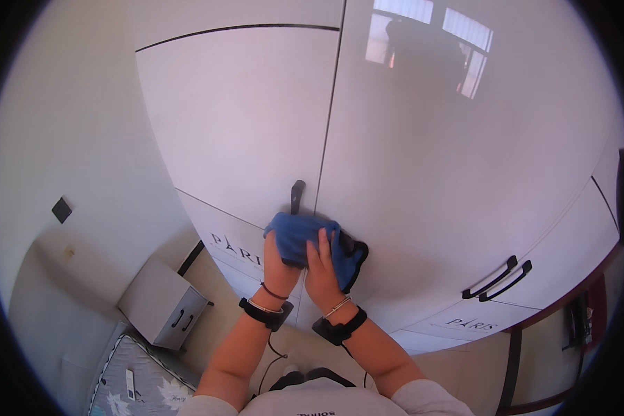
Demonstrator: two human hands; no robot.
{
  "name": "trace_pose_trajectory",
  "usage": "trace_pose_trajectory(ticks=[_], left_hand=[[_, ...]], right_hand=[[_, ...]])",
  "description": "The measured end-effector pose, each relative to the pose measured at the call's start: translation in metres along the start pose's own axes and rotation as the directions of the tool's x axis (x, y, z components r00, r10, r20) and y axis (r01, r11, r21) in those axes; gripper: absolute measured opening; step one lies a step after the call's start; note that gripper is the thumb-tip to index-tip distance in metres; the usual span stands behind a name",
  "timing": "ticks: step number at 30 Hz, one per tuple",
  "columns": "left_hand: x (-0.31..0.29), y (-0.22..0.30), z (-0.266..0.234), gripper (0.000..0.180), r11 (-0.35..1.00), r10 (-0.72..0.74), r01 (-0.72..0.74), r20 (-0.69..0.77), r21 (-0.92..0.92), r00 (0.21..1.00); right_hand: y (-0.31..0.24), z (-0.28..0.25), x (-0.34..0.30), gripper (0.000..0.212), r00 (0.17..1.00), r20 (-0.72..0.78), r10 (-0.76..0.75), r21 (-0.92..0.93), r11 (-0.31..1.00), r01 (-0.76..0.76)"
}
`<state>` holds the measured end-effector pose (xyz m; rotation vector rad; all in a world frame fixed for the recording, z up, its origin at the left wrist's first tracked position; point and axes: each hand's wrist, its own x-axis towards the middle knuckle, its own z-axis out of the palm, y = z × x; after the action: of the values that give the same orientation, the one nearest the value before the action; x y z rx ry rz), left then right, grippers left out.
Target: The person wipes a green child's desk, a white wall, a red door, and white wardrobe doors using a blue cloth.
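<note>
A blue cloth [295,232] with dark edging is bunched against the white wardrobe doors, over the lower part of a black door handle [297,197]. The handle's upper end sticks out above the cloth. My left hand [280,269] grips the cloth from the left, its fingers mostly hidden in the folds. On the right side of the cloth, my right hand [320,267] holds it with the fingers pointing up across the fabric. Black wristbands with small boxes sit on both wrists.
The glossy wardrobe [423,173] fills most of the view. A pair of black handles [499,279] juts out at its right. Low at left stand a small bedside cabinet [165,301] and a bed corner [132,381] with a white remote [130,385]. A cable [274,360] hangs near my left arm.
</note>
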<state>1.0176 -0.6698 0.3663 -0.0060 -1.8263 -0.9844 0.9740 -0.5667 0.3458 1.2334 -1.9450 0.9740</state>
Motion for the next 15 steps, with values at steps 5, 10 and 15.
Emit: trace_pose_trajectory(ticks=[5, 10, 15], left_hand=[[-0.001, 0.012, -0.018, 0.029, 0.999, -0.033, 0.034, 0.074, -0.017, 0.997], [-0.041, 0.049, -0.066, 0.026, 0.56, -0.468, 0.291, -0.007, -0.776, 0.884], [-0.105, 0.047, -0.16, 0.035, 0.58, -0.523, 0.631, -0.359, 0.515, 0.773]], right_hand=[[-0.023, 0.005, 0.009, 0.042, 0.992, -0.052, 0.114, 0.432, 0.898, -0.081], [-0.02, 0.033, -0.015, 0.041, 0.905, -0.178, -0.387, 0.521, 0.742, 0.421], [-0.108, 0.031, -0.002, 0.05, 0.774, -0.141, -0.617, 0.781, 0.411, 0.47]])
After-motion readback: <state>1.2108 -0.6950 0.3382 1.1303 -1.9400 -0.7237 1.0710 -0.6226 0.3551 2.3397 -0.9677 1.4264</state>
